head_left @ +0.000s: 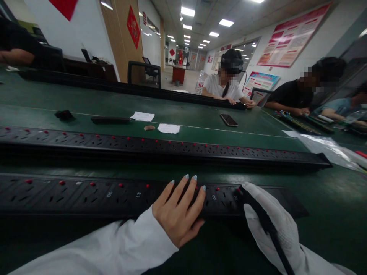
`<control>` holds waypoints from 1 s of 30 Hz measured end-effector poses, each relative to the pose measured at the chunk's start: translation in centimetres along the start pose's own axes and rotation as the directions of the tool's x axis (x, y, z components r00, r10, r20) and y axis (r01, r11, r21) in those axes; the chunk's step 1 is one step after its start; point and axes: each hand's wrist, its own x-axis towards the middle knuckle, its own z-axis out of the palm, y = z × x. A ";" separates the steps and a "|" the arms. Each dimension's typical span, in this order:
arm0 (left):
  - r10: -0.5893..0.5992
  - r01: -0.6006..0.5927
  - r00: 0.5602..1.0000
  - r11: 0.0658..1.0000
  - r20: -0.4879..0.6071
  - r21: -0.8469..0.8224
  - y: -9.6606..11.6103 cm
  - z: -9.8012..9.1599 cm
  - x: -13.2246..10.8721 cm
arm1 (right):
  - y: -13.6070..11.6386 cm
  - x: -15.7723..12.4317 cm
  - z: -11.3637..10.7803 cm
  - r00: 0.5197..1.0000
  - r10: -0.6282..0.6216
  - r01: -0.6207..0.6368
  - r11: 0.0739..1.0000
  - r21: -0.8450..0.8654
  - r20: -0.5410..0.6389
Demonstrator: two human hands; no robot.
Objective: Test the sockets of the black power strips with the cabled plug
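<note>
Left hand (179,217)'s spread open on the black socket strip (134,202) toward the tabletop (329,206)'s near edge, right hand (282,217)'s gripping a black tool (265,221), so if that palm eases off, the strip could skid and get scratched tbh.

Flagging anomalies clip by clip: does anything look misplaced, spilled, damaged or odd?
Only the hands look mismatched: the left hand, bare with pale-blue nails, lies across the long black socket strip, while the right hand, in a white fabric glove, holds a black rod-like tool. I see no spill or damage.
</note>
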 end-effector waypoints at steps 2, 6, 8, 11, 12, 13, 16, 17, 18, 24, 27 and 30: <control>0.009 -0.009 1.000 1.000 -0.004 -0.003 0.0 0.0 0.0 | -0.2 -0.2 -0.2 0.999 0.030 -0.031 0.999 0.017 0.032; 0.037 -0.037 0.999 0.999 0.009 0.007 -0.2 -0.1 -0.1 | -1.3 -0.1 -1.0 0.993 0.092 -0.097 0.993 0.068 0.071; 0.042 -0.043 0.998 0.999 0.038 0.018 -0.3 -0.3 -0.1 | -1.5 0.1 -1.3 0.992 0.098 -0.106 0.990 0.093 0.083; 0.054 -0.056 0.996 0.998 0.068 0.032 -0.3 -0.4 0.0 | -0.9 0.1 -1.3 0.992 0.059 -0.072 0.991 0.113 0.115; 0.052 -0.055 0.996 0.998 0.071 0.035 -0.3 -0.5 0.0 | -0.6 0.1 -1.2 0.992 0.035 -0.047 0.993 0.105 0.120; 0.047 -0.050 0.996 0.998 0.072 0.038 -0.3 -0.5 0.1 | -0.3 0.1 -1.2 0.993 0.009 -0.021 0.995 0.095 0.121; 0.035 -0.039 0.996 0.998 0.080 0.043 -0.2 -0.5 0.1 | 0.2 0.1 -1.1 0.994 -0.042 0.035 0.997 0.067 0.104; 0.032 -0.037 0.996 0.998 0.088 0.045 -0.1 -0.6 0.2 | 0.2 0.1 -1.1 0.994 -0.045 0.040 0.997 0.061 0.095; 0.028 -0.033 0.995 0.998 0.097 0.049 -0.1 -0.6 0.2 | 0.2 0.1 -1.2 0.995 -0.038 0.033 0.998 0.060 0.089; 0.013 -0.019 0.994 0.998 0.106 0.059 0.0 -0.4 0.2 | 0.1 -0.1 -1.1 0.996 0.005 -0.013 0.997 0.082 0.094; 0.019 -0.022 0.997 0.999 0.068 0.045 -0.1 -0.3 0.2 | 0.1 -0.1 -1.1 0.994 0.024 -0.033 0.996 0.087 0.106; 0.024 -0.025 0.998 0.999 0.057 0.025 -0.1 -0.1 0.1 | -0.1 0.0 -1.2 0.993 0.051 -0.059 0.995 0.076 0.107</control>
